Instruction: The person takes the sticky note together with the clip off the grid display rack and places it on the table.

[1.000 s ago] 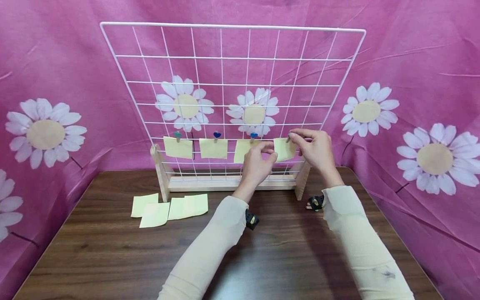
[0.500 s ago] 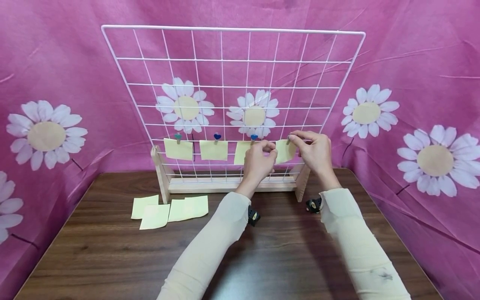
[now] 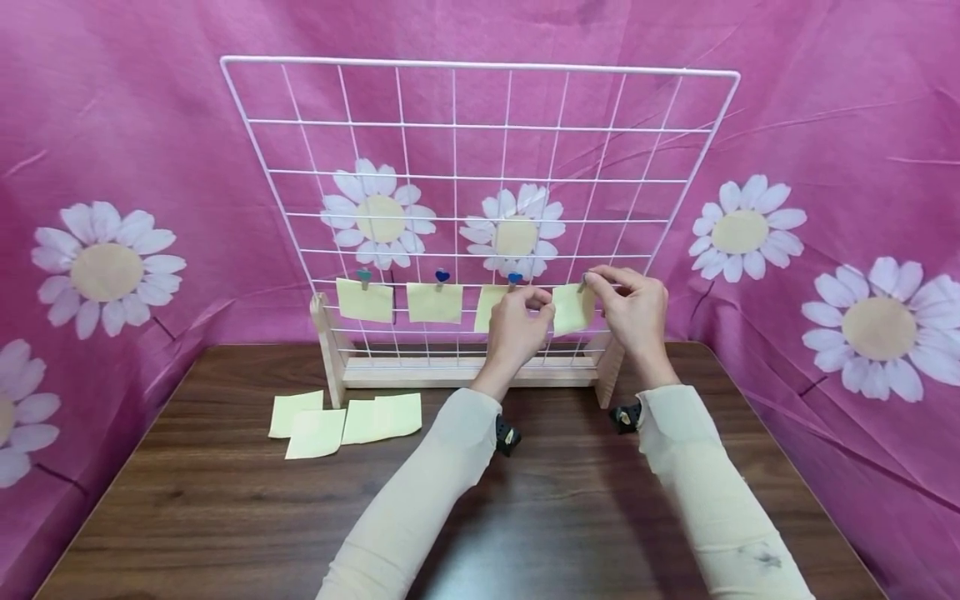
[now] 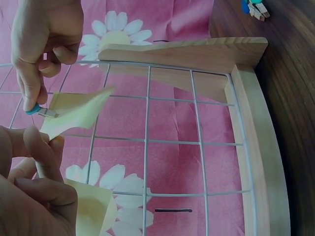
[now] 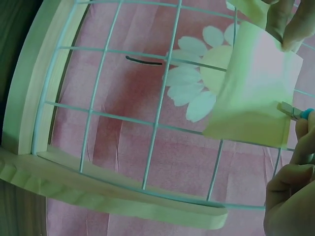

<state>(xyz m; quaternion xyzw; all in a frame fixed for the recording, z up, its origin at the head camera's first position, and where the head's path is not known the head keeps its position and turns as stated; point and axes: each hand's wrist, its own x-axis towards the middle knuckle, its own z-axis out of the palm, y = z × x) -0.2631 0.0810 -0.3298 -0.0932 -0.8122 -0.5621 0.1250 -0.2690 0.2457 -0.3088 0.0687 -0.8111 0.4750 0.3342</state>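
Observation:
My left hand point(image 3: 517, 333) pinches the left edge of a yellow sticky note point(image 3: 572, 310) at the right part of the white wire grid point(image 3: 453, 192). At the note's upper right, my right hand point(image 3: 637, 312) pinches a small wooden clothespin point(image 5: 294, 112) with a blue head. The clothespin's tip lies over the note's edge; whether it also bites a wire I cannot tell. In the left wrist view the note's free side curls away from the grid. Another hung note point(image 3: 491, 307) is partly hidden behind my left hand.
Two more notes hang at left under a teal heart clothespin point(image 3: 364, 277) and a dark blue one point(image 3: 442, 276). Several loose notes point(image 3: 315, 433) lie on the wooden table point(image 3: 225, 517). A wooden stand point(image 3: 465, 377) holds the grid. Spare clothespins point(image 4: 257, 10) lie beside it.
The head view has shifted slightly, so the grid appears a little further right. Both hands keep their pinch on the note and the clothespin, with hardly any movement.

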